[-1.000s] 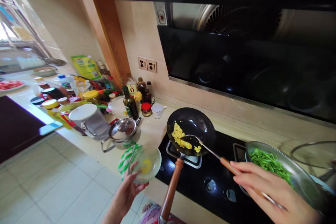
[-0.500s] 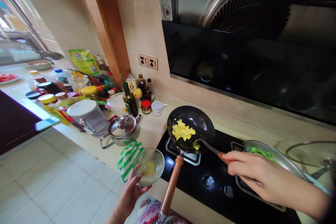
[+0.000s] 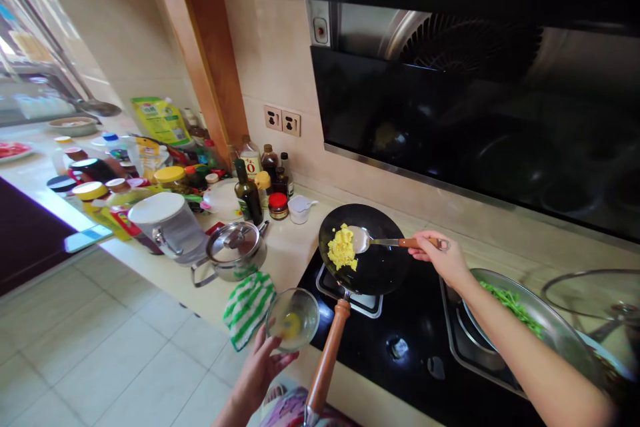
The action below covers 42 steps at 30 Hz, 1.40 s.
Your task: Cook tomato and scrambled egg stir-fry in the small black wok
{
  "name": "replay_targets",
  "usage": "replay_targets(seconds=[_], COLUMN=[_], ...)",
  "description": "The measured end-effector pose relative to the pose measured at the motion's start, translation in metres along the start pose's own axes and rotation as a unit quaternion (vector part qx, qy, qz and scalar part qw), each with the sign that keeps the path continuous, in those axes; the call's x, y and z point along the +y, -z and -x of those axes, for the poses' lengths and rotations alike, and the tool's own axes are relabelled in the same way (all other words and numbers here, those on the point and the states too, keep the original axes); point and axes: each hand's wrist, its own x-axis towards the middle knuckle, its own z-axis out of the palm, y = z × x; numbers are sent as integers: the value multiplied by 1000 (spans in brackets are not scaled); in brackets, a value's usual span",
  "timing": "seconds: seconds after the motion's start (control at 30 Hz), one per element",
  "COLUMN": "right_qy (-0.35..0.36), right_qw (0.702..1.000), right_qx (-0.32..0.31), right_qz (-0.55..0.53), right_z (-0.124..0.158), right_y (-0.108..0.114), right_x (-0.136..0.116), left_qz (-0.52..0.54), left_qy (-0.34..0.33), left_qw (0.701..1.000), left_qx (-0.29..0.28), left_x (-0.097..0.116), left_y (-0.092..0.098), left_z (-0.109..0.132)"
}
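My left hand (image 3: pixel 263 368) grips a small glass bowl (image 3: pixel 293 319) with a little yellow egg left in it, held over the counter edge beside the stove. My right hand (image 3: pixel 440 257) is closed on the wooden handle of a metal spatula (image 3: pixel 380 240), reaching over a black wok (image 3: pixel 380 267). The spatula's blade rests against a heap of yellow scrambled egg (image 3: pixel 341 248) at the wok's left side. The wok's long wooden handle (image 3: pixel 326 360) points toward me.
A metal pan of green vegetables (image 3: pixel 520 310) sits on the right burner of the black stove (image 3: pixel 410 340), with a glass lid (image 3: pixel 595 297) beyond. A green-striped cloth (image 3: pixel 247 307), a lidded steel pot (image 3: pixel 234 250), a white container (image 3: pixel 167 223) and several bottles and jars crowd the counter on the left.
My right hand has moved from the near side of the stove up and over the wok, swinging the spatula round to the egg's right side. The egg is gathered into a tighter heap.
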Motion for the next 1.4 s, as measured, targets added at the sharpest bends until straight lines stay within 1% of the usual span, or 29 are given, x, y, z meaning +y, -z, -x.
replay_targets(seconds=[0.03, 0.07, 0.1, 0.17, 0.2, 0.23, 0.3, 0.37, 0.43, 0.5, 0.57, 0.63, 0.67, 0.73, 0.8, 0.83, 0.93, 0.97, 1.03, 1.1, 1.13, 1.17, 1.2, 1.23, 1.3, 1.33, 1.4], right_qy=[34, 86, 148, 274, 323, 356, 389, 402, 404, 388, 361, 335, 329, 323, 297, 273, 170, 137, 76, 27, 9, 0, 3, 23, 109, 166, 262], right_qw=[999, 994, 983, 943, 921, 902, 869, 839, 826, 829, 835, 841, 844, 854, 878, 895, 941, 952, 973, 989, 994, 997, 998, 998, 984, 968, 926], right_qx=[-25, -44, -54, -64, -77, -99, -173, -245, -270, -274, -289, -304, -304, -286, -240, -207, -92, -56, 4, 37, 41, 31, 10, -20, -93, -128, -187], right_qz=[20, 54, 97, 176, 204, 224, 251, 272, 285, 294, 297, 297, 294, 290, 287, 286, 279, 269, 219, 139, 103, 76, 61, 63, 107, 138, 197], right_z=[3, 7, 11, 21, 26, 32, 45, 59, 72, 85, 97, 106, 107, 104, 89, 79, 39, 25, 1, -15, -19, -20, -18, -13, 4, 16, 38], right_y=[-4, -8, -12, -21, -24, -27, -27, -18, -3, 12, 20, 18, 15, 8, 8, 11, 24, 26, 22, 11, 4, -1, -5, -6, -6, -5, -6], right_x=[1, 3, 6, 13, 16, 19, 19, 9, -13, -41, -66, -79, -80, -74, -61, -55, -39, -34, -26, -19, -16, -15, -15, -18, -30, -39, -56], left_qz=[-10, -20, -28, -39, -43, -45, -43, -36, -26, -19, -12, -6, -4, 4, 13, 17, 16, 14, 14, 17, 16, 12, 6, -2, -9, -10, -15], left_qy=[3, 6, 9, 13, 15, 16, 16, 15, 14, 12, 10, 7, 4, 0, -2, -3, -6, -11, -11, 13, 35, 60, 85, 103, 120, 120, 116], left_qw=[1000, 1000, 999, 999, 999, 999, 999, 999, 1000, 1000, 1000, 1000, 1000, 1000, 1000, 1000, 1000, 1000, 1000, 999, 998, 998, 996, 993, 983, 977, 969], left_qx=[9, 16, 19, 23, 23, 24, 20, 11, 5, 5, 4, 3, 4, 0, -6, -10, -6, -1, 24, 50, 48, 30, -6, -52, -140, -173, -216], left_x=[0, -1, 0, 1, 1, 2, 2, 1, -1, -4, -8, -10, -11, -13, -14, -14, -14, -14, -15, -18, -21, -26, -30, -35, -43, -46, -48], left_y=[-2, -5, -7, -12, -13, -14, -16, -15, -15, -15, -16, -17, -17, -17, -17, -17, -19, -19, -20, -19, -18, -18, -19, -20, -26, -31, -40], left_z=[-2, -4, -6, -10, -12, -14, -19, -23, -26, -28, -29, -30, -30, -32, -34, -35, -35, -34, -27, -16, -9, -2, 5, 12, 24, 28, 34])
